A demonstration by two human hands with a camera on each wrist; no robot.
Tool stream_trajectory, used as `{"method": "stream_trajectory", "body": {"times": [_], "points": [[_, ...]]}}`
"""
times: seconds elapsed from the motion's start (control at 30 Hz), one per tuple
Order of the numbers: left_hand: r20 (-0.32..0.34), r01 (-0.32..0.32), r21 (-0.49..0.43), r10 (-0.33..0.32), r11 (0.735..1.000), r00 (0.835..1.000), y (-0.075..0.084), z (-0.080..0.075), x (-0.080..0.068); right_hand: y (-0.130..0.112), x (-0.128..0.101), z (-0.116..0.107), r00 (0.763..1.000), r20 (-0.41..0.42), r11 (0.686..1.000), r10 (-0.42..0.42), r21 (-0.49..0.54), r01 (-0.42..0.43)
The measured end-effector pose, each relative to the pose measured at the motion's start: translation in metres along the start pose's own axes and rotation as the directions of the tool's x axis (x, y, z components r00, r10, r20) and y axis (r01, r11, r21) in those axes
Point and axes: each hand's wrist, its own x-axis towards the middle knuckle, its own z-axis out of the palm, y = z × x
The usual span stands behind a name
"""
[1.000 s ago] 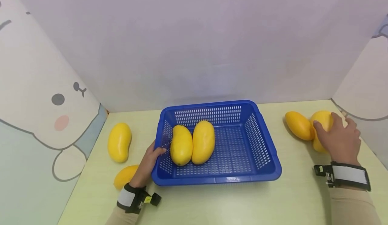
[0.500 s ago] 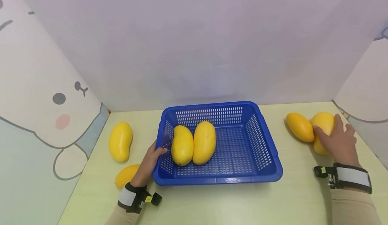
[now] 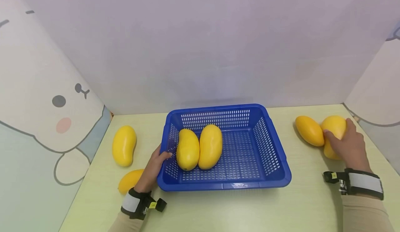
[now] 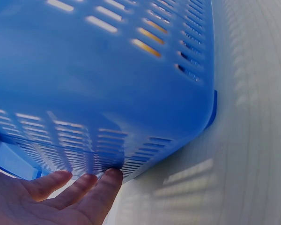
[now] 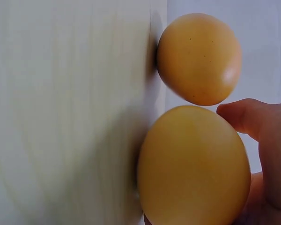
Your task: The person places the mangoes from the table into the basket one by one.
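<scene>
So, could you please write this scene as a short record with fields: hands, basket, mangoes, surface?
left hand: left hand grips the left wall of the blue basket, thumb over the rim
right hand: right hand curls round the far-right mango
basket: centre of the table, holds two mangoes side by side, touching
loose mangoes: one against the held mango; two left of the basket, the nearer partly behind the left wrist
surface: pale green table
</scene>
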Motion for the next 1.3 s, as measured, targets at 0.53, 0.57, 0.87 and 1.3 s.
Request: {"method": "stream_trajectory", "body": {"times": [0.53,0.57,0.87,1.3], "points": [[0.002,0.001,-0.002,-0.001,1.000,1.000,0.001,0.001,-0.001,0.001,-0.009,-0.010,0.997,-0.041,0.997,0.069,-0.013,-0.070],[0.002,0.002,-0.004,-0.002,1.000,1.000,0.001,0.001,-0.001,0.000,-0.009,-0.011,0.996,-0.046,0.997,0.070,-0.010,-0.071],[-0.007,0.008,0.006,-0.008,1.000,1.000,0.002,0.001,-0.001,-0.009,-0.012,-0.016,0.994,-0.088,0.998,0.057,0.015,-0.056],[-0.012,0.008,0.020,-0.008,1.000,1.000,0.003,0.001,-0.002,-0.023,-0.016,-0.023,0.986,-0.155,0.998,0.057,0.019,-0.054]]}}
